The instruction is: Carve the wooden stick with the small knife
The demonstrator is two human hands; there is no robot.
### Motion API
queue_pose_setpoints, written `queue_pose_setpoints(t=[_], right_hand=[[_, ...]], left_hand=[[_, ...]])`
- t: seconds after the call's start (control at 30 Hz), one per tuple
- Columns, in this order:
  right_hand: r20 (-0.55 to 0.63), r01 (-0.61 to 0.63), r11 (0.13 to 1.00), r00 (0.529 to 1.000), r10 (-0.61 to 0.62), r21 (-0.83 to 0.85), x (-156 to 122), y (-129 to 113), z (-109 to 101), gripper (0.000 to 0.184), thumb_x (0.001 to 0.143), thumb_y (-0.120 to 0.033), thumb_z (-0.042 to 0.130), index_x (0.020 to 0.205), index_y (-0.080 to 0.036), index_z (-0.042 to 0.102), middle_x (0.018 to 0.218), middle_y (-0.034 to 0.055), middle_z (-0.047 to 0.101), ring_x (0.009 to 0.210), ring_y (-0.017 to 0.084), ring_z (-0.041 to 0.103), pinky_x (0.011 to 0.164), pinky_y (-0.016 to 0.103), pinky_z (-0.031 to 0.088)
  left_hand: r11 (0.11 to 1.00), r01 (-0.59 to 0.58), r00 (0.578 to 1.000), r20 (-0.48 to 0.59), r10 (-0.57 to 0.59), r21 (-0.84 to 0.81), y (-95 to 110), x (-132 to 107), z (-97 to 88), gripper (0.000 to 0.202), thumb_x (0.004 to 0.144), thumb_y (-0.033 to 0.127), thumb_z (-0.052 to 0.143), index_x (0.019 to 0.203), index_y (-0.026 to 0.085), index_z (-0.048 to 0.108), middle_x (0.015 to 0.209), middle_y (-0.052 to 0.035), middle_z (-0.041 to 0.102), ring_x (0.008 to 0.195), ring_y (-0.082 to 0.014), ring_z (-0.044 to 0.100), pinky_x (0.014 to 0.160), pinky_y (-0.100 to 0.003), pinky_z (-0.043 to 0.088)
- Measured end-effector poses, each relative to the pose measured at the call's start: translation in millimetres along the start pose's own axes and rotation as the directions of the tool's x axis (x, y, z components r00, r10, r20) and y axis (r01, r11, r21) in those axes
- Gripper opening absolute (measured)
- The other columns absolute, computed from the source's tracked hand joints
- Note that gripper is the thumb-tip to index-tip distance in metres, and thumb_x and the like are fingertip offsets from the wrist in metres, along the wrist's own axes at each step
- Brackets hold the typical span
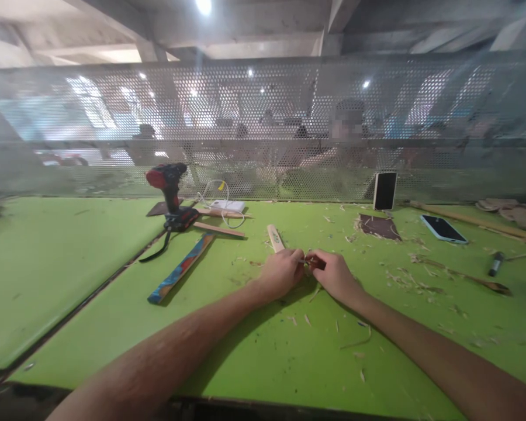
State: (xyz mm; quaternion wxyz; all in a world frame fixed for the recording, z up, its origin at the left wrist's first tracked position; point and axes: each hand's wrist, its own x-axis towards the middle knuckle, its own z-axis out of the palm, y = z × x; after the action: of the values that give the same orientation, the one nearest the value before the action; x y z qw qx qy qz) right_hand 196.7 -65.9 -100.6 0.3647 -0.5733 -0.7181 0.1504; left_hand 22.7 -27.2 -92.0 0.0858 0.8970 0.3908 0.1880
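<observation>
My left hand (pixel 283 270) is closed around a pale flat wooden strip (pixel 275 238), whose far end with a small green mark sticks out past the fingers. My right hand (pixel 332 272) is just to the right, its fingers curled in a pinch close to the left fingertips. What the right fingers hold is too small and covered to make out. Both hands are low over the green tabletop (pixel 254 339), amid thin wood shavings. Left of them lies a flat wooden piece with blue and red patterning (pixel 182 270).
A red-black cordless drill (pixel 170 196) stands at left near a white box with a cable (pixel 228 206). At right are an upright phone (pixel 384 191), brown sandpaper-like sheet (pixel 380 227), flat phone (pixel 443 228), wooden spoon (pixel 469 278) and black marker (pixel 495 264). A perforated metal screen (pixel 263 117) runs behind.
</observation>
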Motion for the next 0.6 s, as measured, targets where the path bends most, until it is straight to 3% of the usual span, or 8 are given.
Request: queue_pose_setpoints(t=[0.17,0.37,0.6], right_hand=[[-0.016,-0.006,1.000,1.000,0.006,-0.024,0.9,-2.3,0.1,0.022,0.082,-0.003,0.061,0.087,-0.020,0.073,0.079,0.0068,0.076,0.072,0.022,0.071,0.069,0.035,0.058],[0.008,-0.012,1.000,1.000,0.012,-0.018,-0.3,0.0,1.5,0.028,0.081,-0.002,0.061,0.098,-0.020,0.076,0.086,0.0079,0.078,0.074,0.022,0.072,0.069,0.035,0.059],[-0.004,0.001,1.000,1.000,-0.001,-0.020,1.2,4.0,2.3,0.022,0.079,-0.002,0.063,0.087,-0.019,0.074,0.080,0.0065,0.077,0.072,0.021,0.071,0.066,0.034,0.057]], left_hand=[[1.000,-0.010,1.000,-0.012,0.010,0.007,-0.5,0.0,-0.3,0.015,0.099,0.016,0.050,0.100,0.016,0.065,0.098,-0.0090,0.073,0.085,-0.0206,0.065,0.077,-0.031,0.052],[1.000,-0.009,1.000,-0.015,0.009,-0.001,-1.7,0.1,0.0,0.018,0.099,0.017,0.048,0.101,0.017,0.067,0.099,-0.0087,0.073,0.085,-0.0206,0.065,0.075,-0.030,0.051],[0.999,-0.022,1.000,0.013,0.021,0.029,-5.1,4.2,5.5,0.013,0.098,0.020,0.053,0.098,0.018,0.066,0.097,-0.0091,0.073,0.084,-0.0232,0.067,0.071,-0.030,0.049]])
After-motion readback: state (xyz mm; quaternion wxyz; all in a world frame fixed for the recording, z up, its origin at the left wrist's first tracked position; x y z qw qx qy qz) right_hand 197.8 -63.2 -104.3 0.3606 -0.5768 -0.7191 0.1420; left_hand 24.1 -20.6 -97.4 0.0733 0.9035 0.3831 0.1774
